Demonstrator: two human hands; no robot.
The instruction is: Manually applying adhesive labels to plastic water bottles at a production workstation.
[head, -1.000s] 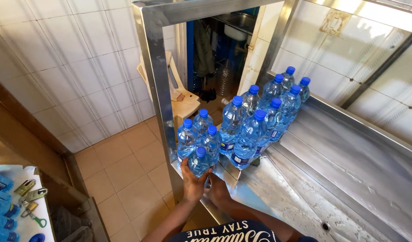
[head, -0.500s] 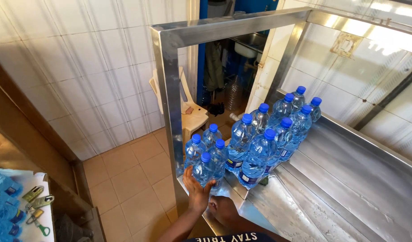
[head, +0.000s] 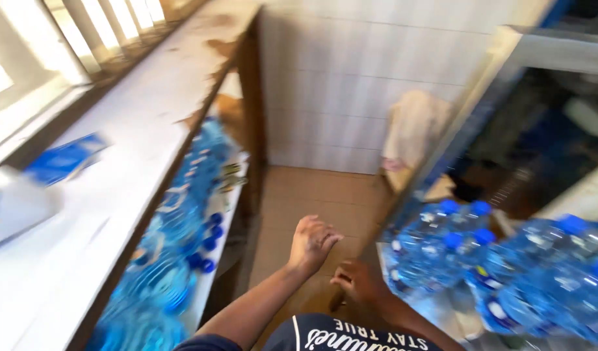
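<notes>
My left hand (head: 314,242) hangs in the air over the tiled floor, empty, its fingers loosely curled and apart. My right hand (head: 355,281) is lower, close to my body, by the near corner of the steel table (head: 455,315); it holds nothing that I can see. Clear water bottles with blue caps (head: 481,260) stand grouped on that table at the right, just beyond my right hand. The whole picture is blurred by motion.
A pale shelf (head: 117,169) runs along the left, with more blue-capped bottles (head: 175,240) lying below it. A steel frame post (head: 442,149) rises at the right, a light plastic chair (head: 409,136) behind it. White tiled wall ahead, tan floor tiles (head: 305,195) between.
The view has swung sharply left. Both hands have let go of the small front bottle and pulled away from the table; the left hand is now out over the floor.
</notes>
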